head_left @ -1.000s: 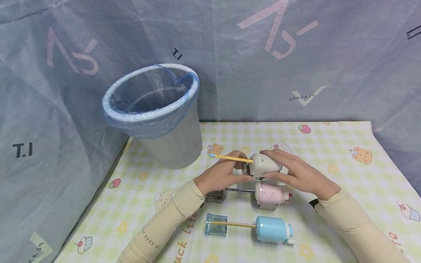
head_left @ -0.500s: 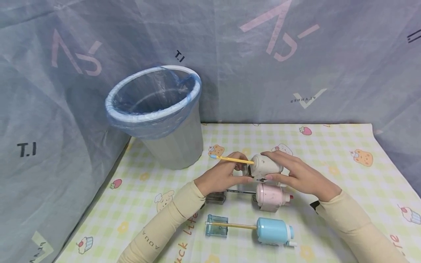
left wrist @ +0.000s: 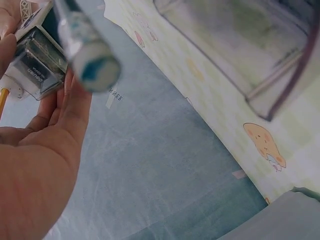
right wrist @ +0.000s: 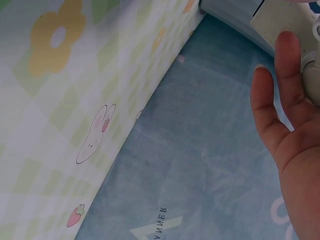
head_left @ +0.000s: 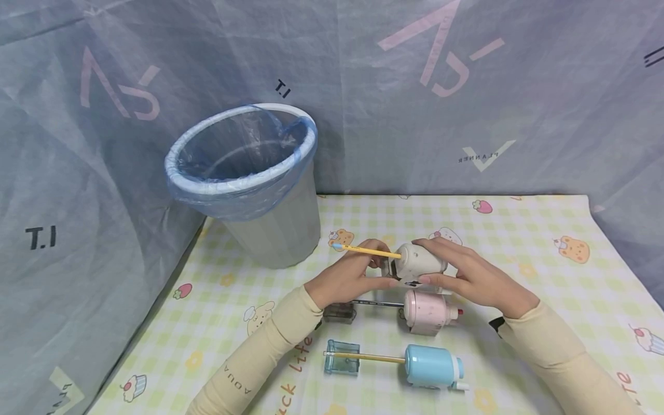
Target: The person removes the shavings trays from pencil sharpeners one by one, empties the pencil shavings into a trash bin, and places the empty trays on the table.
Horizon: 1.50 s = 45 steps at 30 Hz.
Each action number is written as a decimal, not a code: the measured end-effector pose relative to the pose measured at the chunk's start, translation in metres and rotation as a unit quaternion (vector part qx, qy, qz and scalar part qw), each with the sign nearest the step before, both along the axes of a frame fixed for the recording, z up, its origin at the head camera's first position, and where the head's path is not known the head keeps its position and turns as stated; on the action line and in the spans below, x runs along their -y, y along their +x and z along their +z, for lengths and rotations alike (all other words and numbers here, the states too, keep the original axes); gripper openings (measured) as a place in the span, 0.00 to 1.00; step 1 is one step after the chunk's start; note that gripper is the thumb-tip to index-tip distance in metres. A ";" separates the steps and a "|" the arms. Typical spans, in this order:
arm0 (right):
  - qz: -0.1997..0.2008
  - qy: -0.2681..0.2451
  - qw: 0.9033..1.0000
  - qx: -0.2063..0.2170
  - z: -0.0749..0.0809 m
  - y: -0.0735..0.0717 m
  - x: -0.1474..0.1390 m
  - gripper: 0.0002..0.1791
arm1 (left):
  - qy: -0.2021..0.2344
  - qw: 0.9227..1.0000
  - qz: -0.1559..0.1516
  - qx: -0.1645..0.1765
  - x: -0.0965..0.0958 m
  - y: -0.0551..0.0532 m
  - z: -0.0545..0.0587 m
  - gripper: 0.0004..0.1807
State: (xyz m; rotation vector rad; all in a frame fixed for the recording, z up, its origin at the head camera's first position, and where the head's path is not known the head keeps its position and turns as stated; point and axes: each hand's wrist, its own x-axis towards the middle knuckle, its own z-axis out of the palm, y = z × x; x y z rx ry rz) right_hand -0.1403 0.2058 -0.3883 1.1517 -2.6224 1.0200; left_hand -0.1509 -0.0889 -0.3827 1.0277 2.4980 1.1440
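Note:
Both hands hold a white crank pencil sharpener [head_left: 419,260] just above the cloth, lying on its side. A yellow pencil [head_left: 370,251] with a light blue end sticks out of it to the left. My left hand [head_left: 344,280] grips the sharpener's clear shavings drawer [left wrist: 37,65] between thumb and fingers; dark bits show through its walls. My right hand [head_left: 474,276] wraps round the white body from the right, thumb below and fingers over the top. In the right wrist view two fingers [right wrist: 287,65] stand off from the sharpener.
A pink sharpener [head_left: 426,311] with a black pencil [head_left: 381,303] and dark drawer [head_left: 339,313] lies nearer. In front are a blue sharpener [head_left: 430,366], its pencil [head_left: 370,357] and a teal drawer [head_left: 342,364]. A grey bin [head_left: 275,230] with a blue liner stands back left.
The head view has shifted slightly. Both hands keep their hold on the white sharpener in nearly the same place.

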 end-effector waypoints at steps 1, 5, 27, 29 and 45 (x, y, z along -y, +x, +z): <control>0.000 -0.001 1.000 0.000 0.000 0.000 0.000 0.35 | 0.000 1.000 0.000 0.001 0.000 0.000 0.000 0.24; -0.002 -0.002 1.000 0.002 0.000 0.000 -0.001 0.35 | -0.002 1.000 0.002 0.004 0.000 -0.001 0.001 0.23; -0.025 -0.011 1.000 -0.006 0.004 0.004 -0.024 0.37 | 0.027 0.998 0.059 0.020 0.044 0.001 0.008 0.29; -0.026 -0.011 1.000 -0.005 0.004 0.004 -0.023 0.37 | 0.029 0.998 0.060 0.016 0.044 0.002 0.008 0.29; -0.026 -0.012 0.999 -0.014 0.002 0.003 -0.023 0.38 | 0.039 0.998 0.049 0.003 0.053 -0.002 0.004 0.26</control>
